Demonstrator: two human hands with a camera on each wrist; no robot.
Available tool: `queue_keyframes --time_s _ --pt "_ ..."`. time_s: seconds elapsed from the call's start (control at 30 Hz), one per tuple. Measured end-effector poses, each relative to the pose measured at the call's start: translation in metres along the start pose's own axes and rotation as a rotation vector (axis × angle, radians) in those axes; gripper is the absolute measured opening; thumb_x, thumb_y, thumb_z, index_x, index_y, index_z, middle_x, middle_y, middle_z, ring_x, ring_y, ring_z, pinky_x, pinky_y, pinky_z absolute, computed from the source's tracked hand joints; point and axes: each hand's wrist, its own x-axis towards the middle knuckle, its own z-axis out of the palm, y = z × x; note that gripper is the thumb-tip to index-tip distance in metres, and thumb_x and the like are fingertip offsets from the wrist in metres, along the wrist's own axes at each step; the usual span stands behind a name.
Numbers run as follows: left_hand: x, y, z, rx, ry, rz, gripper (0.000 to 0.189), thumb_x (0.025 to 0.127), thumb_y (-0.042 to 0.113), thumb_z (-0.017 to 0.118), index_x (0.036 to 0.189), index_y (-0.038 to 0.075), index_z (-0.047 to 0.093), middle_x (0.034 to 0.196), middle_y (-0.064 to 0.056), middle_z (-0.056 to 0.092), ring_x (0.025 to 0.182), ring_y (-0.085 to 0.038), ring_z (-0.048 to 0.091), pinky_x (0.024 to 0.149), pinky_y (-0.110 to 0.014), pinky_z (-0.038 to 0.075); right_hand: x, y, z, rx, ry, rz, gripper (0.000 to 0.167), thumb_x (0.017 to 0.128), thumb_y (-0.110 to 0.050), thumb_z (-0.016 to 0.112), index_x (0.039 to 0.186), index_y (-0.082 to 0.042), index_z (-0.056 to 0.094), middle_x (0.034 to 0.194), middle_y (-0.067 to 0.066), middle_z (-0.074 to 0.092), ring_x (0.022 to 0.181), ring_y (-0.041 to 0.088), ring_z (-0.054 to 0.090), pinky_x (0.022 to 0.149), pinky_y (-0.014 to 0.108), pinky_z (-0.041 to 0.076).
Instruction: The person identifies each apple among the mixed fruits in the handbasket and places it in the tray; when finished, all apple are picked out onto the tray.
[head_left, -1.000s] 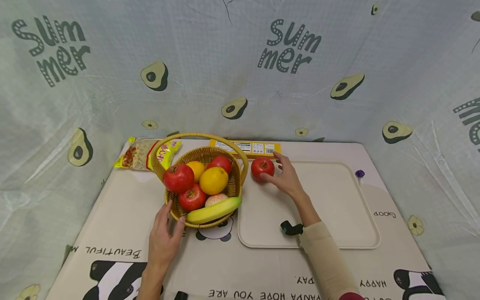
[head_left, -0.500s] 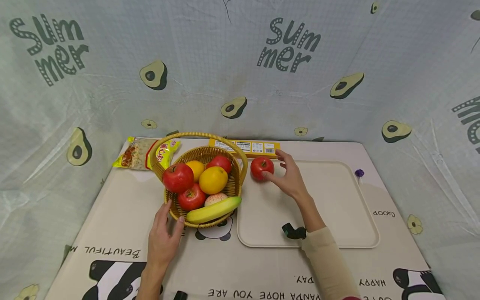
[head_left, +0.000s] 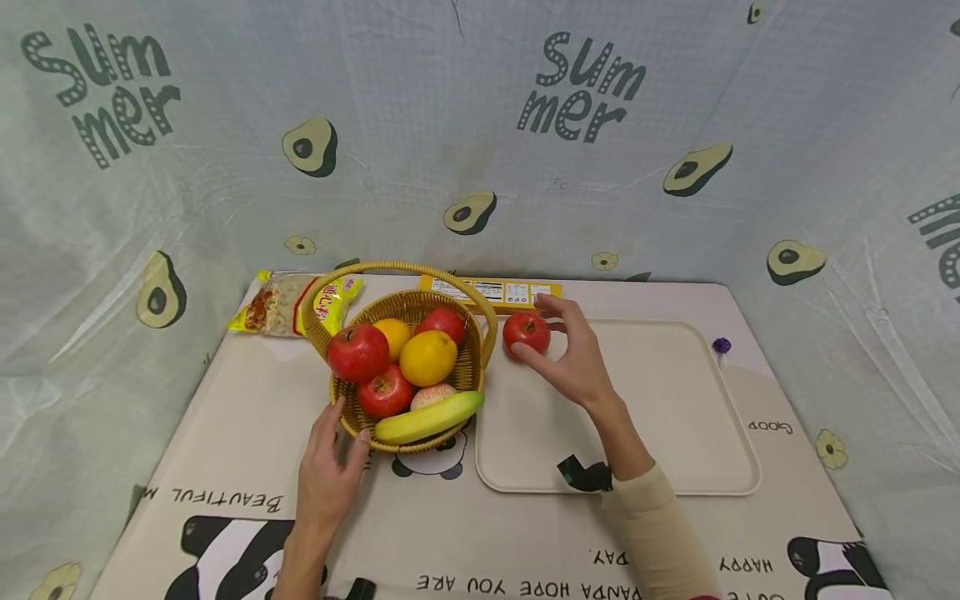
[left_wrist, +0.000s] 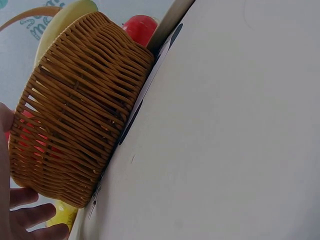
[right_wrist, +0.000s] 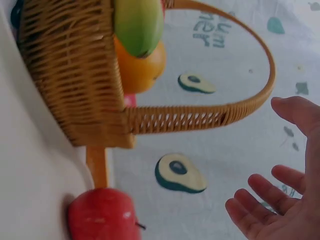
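Note:
A yellow-brown wicker basket (head_left: 480, 379) with an arched handle holds red apples (head_left: 358, 354), oranges (head_left: 427, 358), a pale pinkish round fruit (head_left: 432, 396) and a banana (head_left: 429, 418). My left hand (head_left: 327, 483) is at the basket's near left side, thumb and fingers apart. In the left wrist view its thumb (left_wrist: 6, 119) overlaps the basket's rim, with the fingers by its lower corner. Another red apple (head_left: 527, 333) sits at the tray's far left corner. Close on its right is my right hand (head_left: 576, 362), fingers loosely bent; the right wrist view shows a gap between hand and apple.
A cream tray (head_left: 660, 417) lies right of the basket. Behind stand a yellow box (head_left: 491, 290) and a yellow snack bag (head_left: 281, 308). A purple lollipop (head_left: 722, 345) lies beyond the tray's right edge. Patterned sheets (head_left: 405, 167) wall in the table.
The right hand backs slightly away from the single apple, then its thumb and fingertips shift left toward it again. The left hand, basket and fruit stay in place.

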Motion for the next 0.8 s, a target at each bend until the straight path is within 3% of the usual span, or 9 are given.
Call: queue_keyframes --time_s 0.23,0.47,0.6,0.8 --pt "0.0 0.001 0.0 -0.001 -0.003 -0.001 0.062 0.096 0.022 0.064 0.152 0.011 0.041 0.155 -0.014 0.044 0.141 -0.033 0.046 0.11 -0.051 0.043 -0.002 -0.022 0.007 0.008 -0.01 -0.091 0.064 0.08 -0.019 0.081 0.135 -0.004 0.052 0.125 0.012 0.062 0.114 0.035 0.059 0.098 0.053 0.055" --pt "0.0 0.002 0.0 0.003 0.0 -0.005 0.061 0.096 0.023 0.064 0.151 0.01 0.043 0.155 -0.014 0.045 0.141 -0.031 0.046 0.109 -0.05 0.043 0.0 -0.042 0.022 0.032 -0.096 -0.228 0.065 0.078 -0.018 0.084 0.134 -0.005 0.054 0.123 0.01 0.063 0.111 0.026 0.06 0.095 0.044 0.056" --pt "-0.001 0.002 0.001 0.0 0.008 -0.007 0.059 0.096 0.022 0.064 0.15 0.009 0.044 0.154 -0.013 0.046 0.14 -0.03 0.047 0.107 -0.048 0.045 0.003 -0.05 0.034 0.04 -0.162 -0.249 0.067 0.078 -0.021 0.084 0.136 -0.008 0.053 0.123 0.007 0.062 0.111 0.021 0.06 0.088 0.035 0.057" --pt "0.0 0.001 0.001 -0.003 0.013 -0.001 0.059 0.095 0.021 0.065 0.149 0.008 0.045 0.154 -0.015 0.046 0.14 -0.032 0.047 0.106 -0.049 0.046 0.009 -0.06 0.052 0.03 -0.275 -0.222 0.069 0.082 -0.027 0.081 0.14 -0.01 0.049 0.133 0.008 0.059 0.116 0.024 0.06 0.099 0.035 0.055"
